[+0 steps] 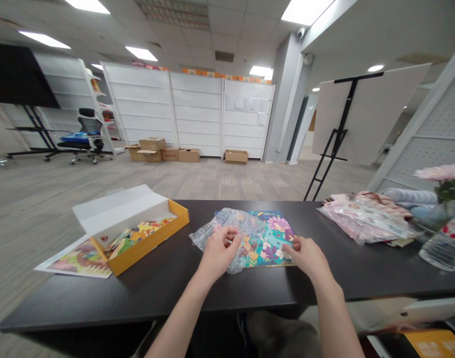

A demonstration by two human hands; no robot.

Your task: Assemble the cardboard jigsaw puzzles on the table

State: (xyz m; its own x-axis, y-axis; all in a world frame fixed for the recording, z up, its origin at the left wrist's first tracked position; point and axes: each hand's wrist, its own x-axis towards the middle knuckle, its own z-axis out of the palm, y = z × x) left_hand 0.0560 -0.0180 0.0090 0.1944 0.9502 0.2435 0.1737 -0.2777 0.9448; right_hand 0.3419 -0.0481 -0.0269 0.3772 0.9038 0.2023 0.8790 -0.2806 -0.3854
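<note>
A clear, crinkled plastic bag (234,221) covers the left part of a colourful flat picture sheet (277,226) printed with a rabbit, flowers and a large purple bird. My left hand (220,248) is closed in a pinch on the bag, over the sheet's left side. At the sheet's right edge, my right hand (309,254) grips the border between thumb and curled fingers. The sheet lies close to the dark tabletop; whether it is partly inside the bag I cannot tell.
To the left, an open yellow box (148,243) with a white lid holds colourful printed pieces and overlaps a printed sheet (74,258). Bagged fabrics (369,216), a clear plastic bottle (445,243) and a pink flower (441,172) are at the right of the black table (167,288).
</note>
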